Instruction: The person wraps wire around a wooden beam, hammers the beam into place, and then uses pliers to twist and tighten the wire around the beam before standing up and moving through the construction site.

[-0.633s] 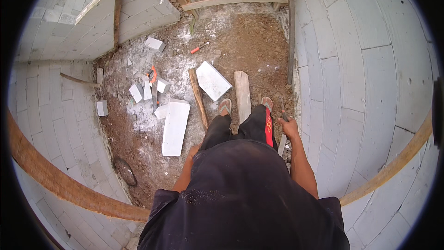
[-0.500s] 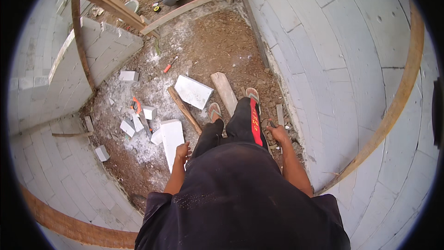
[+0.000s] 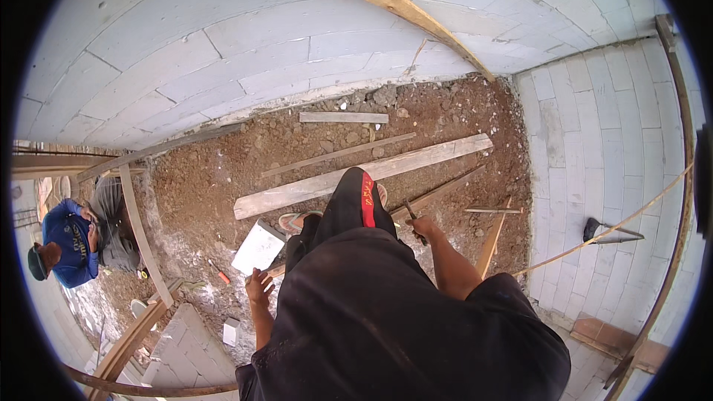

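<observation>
My right hand [image 3: 425,229] is closed round a dark, slim hand tool [image 3: 409,210], whose exact kind is too small to make out. It is held in front of my right thigh, over a narrow board [image 3: 445,191] on the ground. Beside my left leg, my left hand [image 3: 259,287] hangs with its fingers apart and nothing in them. The nearest thing to it is a white block [image 3: 258,249] lying on the dirt by my left foot. A long pale plank [image 3: 364,176] lies across the ground ahead of my feet.
Pale block walls [image 3: 356,48] stand ahead and at right, with a wooden pole [image 3: 438,26] leaning ahead. A thin stick [image 3: 609,223] slants at right. More boards [image 3: 343,117] lie on the dirt. At far left a person [image 3: 68,245] sits behind a wooden bar [image 3: 137,230].
I have turned to the right; the wall once at my right is now ahead. The person now appears at left. The tool stays in my right hand, and my left remains empty.
</observation>
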### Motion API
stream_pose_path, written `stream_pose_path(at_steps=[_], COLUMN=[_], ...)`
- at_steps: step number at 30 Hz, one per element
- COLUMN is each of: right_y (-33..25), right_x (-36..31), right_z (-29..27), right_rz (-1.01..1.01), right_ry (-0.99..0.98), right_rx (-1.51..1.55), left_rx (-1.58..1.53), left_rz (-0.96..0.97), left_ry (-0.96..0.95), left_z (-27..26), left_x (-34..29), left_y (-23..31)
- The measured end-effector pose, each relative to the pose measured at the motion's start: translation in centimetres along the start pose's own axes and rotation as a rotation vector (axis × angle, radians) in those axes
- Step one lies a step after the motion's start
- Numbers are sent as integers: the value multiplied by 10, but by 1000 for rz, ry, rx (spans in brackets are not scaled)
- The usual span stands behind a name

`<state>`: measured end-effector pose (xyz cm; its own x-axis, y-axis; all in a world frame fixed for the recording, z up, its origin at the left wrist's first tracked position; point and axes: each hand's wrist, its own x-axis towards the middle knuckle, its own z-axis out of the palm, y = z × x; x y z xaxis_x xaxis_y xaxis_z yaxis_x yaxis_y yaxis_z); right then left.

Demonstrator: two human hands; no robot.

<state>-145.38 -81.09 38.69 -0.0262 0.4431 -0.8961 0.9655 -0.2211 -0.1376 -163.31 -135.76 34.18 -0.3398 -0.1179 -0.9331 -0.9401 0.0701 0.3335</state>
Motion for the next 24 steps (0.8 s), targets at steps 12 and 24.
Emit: stream_pose_path(at_steps=[12, 24], right_y=[151, 282], right_x=[163, 243], right_z=[-309, -546], right_rz=[-15, 104], right_ry=[-211, 29], right_rx=[235, 1159], left_rx=[290, 931], left_rz=[233, 703], left_ry=[0, -295], left_z=[418, 846], left_x=[-53, -196], left_y=[8, -26])
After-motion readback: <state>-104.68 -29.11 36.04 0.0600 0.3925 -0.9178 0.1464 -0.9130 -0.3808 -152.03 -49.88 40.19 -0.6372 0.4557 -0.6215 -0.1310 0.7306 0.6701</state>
